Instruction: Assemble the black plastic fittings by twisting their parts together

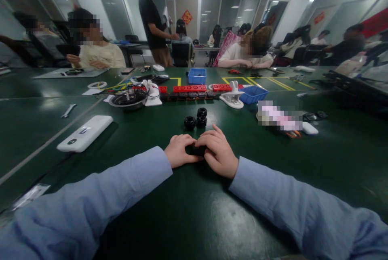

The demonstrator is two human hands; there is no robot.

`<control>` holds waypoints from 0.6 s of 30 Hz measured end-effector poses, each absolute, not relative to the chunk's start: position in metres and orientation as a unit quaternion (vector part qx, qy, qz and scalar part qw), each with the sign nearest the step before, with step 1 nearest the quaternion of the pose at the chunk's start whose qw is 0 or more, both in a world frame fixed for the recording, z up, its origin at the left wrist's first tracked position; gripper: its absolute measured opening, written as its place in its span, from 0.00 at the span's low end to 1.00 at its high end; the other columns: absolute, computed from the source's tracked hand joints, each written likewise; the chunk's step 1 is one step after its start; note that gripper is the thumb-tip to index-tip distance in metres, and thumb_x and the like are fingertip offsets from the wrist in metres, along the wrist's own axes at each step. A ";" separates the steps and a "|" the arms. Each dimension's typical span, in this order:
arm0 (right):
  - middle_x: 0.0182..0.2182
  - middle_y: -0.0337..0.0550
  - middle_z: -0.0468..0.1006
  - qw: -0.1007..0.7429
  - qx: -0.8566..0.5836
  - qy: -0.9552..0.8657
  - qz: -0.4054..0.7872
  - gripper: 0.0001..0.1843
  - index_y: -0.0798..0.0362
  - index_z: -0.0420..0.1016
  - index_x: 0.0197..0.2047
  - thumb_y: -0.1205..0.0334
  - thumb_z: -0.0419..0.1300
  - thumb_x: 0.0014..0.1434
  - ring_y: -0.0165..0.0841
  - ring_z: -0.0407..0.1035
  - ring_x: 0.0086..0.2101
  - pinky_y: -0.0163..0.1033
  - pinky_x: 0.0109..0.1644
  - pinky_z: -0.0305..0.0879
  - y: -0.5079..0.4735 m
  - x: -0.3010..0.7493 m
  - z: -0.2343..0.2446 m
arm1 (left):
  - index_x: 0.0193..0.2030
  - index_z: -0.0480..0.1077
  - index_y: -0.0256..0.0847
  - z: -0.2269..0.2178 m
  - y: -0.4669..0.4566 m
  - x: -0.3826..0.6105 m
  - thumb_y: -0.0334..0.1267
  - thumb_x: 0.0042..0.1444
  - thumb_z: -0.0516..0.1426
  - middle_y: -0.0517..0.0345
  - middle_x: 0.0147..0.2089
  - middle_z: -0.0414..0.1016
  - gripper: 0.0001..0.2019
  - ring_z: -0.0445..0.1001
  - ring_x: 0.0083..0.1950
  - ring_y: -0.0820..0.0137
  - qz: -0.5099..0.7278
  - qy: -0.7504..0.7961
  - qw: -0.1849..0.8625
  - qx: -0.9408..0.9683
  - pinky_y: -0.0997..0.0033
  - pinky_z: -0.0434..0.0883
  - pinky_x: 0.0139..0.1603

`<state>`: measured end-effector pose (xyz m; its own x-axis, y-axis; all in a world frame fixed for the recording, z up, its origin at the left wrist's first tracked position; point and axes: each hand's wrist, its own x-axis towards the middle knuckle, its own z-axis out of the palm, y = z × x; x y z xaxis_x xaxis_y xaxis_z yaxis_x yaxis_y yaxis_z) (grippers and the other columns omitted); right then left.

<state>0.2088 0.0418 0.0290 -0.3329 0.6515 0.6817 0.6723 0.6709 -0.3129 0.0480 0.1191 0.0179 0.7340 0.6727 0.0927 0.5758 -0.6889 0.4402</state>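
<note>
Between my two hands is a small black object (pixel 197 149), mostly covered by fingers, so its exact kind does not show. My left hand (pixel 181 149) curls its thumb and fingers around the left side of it. From the other side, my right hand (pixel 218 151) bends its fingers over its top and right, with one finger lifted. Just beyond my fingers, small black toy-like wheels stand on the green table (pixel 151 133): one wheel (pixel 190 122) at the left, one (pixel 201 121) beside it, and another (pixel 202 112) behind.
A white power bank (pixel 85 134) with a cable and a wrench (pixel 69 110) lie to the left. Farther back are a bowl of black parts (pixel 127 100), red power strips (pixel 190 89), a white clip stand (pixel 233 97) and blue bins (pixel 254 93). People sit across the table.
</note>
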 end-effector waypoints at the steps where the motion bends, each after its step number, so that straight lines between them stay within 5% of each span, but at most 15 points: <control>1: 0.33 0.42 0.74 0.411 -0.434 -0.802 -0.014 0.12 0.55 0.70 0.37 0.70 0.48 0.52 0.34 0.65 0.39 0.50 0.57 0.52 0.043 0.209 0.030 | 0.39 0.72 0.43 0.018 0.119 0.048 0.50 0.44 0.63 0.58 0.40 0.72 0.18 0.69 0.46 0.62 0.125 0.343 0.196 0.910 0.62 0.63 0.48; 5: 0.35 0.45 0.72 0.373 -0.541 -0.753 -0.030 0.14 0.56 0.69 0.42 0.60 0.47 0.60 0.37 0.64 0.38 0.44 0.45 0.56 0.048 0.212 0.035 | 0.40 0.72 0.43 0.019 0.118 0.048 0.50 0.43 0.63 0.58 0.40 0.72 0.19 0.69 0.46 0.62 0.128 0.345 0.199 0.908 0.59 0.62 0.50; 14: 0.43 0.48 0.71 0.240 -0.634 -0.736 -0.012 0.22 0.56 0.67 0.50 0.50 0.56 0.58 0.39 0.64 0.43 0.42 0.46 0.57 0.051 0.211 0.053 | 0.41 0.72 0.43 0.020 0.118 0.048 0.51 0.45 0.62 0.56 0.42 0.71 0.19 0.68 0.47 0.61 0.118 0.352 0.200 0.907 0.57 0.61 0.52; 18: 0.38 0.47 0.72 0.194 -0.629 -0.753 0.009 0.24 0.56 0.71 0.44 0.45 0.61 0.53 0.38 0.65 0.40 0.41 0.43 0.59 0.048 0.205 0.054 | 0.38 0.72 0.43 0.020 0.118 0.048 0.50 0.45 0.62 0.58 0.41 0.72 0.17 0.69 0.46 0.62 0.112 0.350 0.196 0.909 0.61 0.62 0.49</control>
<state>0.2050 0.0478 0.0540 -0.1327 0.9506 0.2805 0.9434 0.2080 -0.2584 0.0481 0.1184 0.0199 0.7295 0.6808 0.0663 0.5933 -0.6779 0.4341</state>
